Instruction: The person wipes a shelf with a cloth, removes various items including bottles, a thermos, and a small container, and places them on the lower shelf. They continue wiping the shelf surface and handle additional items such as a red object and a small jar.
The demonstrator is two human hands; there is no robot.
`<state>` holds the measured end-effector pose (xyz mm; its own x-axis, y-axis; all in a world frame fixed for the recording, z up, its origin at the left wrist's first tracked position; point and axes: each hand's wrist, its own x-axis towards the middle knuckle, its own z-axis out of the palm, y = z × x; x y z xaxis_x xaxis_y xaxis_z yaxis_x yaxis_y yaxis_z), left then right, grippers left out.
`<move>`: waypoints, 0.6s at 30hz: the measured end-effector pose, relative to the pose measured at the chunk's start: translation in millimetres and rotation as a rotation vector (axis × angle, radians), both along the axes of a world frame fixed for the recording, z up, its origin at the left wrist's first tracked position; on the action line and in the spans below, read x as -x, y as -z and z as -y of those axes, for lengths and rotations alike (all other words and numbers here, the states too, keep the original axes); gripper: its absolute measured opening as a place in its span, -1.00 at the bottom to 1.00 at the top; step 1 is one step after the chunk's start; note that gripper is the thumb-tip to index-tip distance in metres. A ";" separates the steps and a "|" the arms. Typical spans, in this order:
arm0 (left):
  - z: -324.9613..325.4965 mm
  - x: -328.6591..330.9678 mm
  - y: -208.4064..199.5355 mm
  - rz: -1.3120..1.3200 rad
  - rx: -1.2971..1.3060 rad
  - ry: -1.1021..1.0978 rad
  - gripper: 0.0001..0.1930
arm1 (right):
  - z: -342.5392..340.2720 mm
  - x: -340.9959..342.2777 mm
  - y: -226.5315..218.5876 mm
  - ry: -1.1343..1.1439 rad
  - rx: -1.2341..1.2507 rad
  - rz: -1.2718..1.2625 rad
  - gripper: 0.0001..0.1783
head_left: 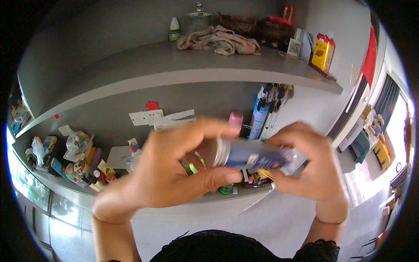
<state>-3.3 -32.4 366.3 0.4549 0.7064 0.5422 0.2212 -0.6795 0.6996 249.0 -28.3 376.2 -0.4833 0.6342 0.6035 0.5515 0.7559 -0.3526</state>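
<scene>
Between my hands, a clear cylindrical plastic bottle (248,153) with a blue label lies nearly sideways in front of the shelves. A white ridged ring marks its left end. My left hand (174,166) curls around that end, index finger along the top and thumb along the underside; whether a cap is inside its grip is hard to see. Wrapped around the bottle's clear right end are the fingers of my right hand (307,161), slightly smeared by motion. Small green items (194,167) show through the gap in my left hand.
On the upper shelf (144,81) are a crumpled cloth (220,41), a glass lidded jar (197,22) and a yellow box (323,52). Several bottles and bags (78,146) crowd the lower shelf's left. A blue tube (259,115) and hanging tools (276,98) are behind my right hand.
</scene>
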 end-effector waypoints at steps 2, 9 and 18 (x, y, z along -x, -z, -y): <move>-0.6 -6.7 51.0 0.141 -0.007 0.003 -0.51 | 1.0 -2.7 33.4 -0.022 0.083 0.005 -0.64; 1.3 -13.1 197.3 0.333 0.487 -0.051 -0.54 | -7.2 -2.7 165.1 0.000 0.175 0.041 -0.59; 38.4 -0.5 272.7 0.392 0.438 -0.458 -0.59 | -6.3 48.5 304.8 -0.056 0.312 -0.097 -0.55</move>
<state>-2.9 -70.8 93.6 -0.1056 0.9675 0.2297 0.0937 -0.2202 0.9709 200.5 -22.0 71.4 -0.4728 0.7696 0.4290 0.4647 0.6315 -0.6207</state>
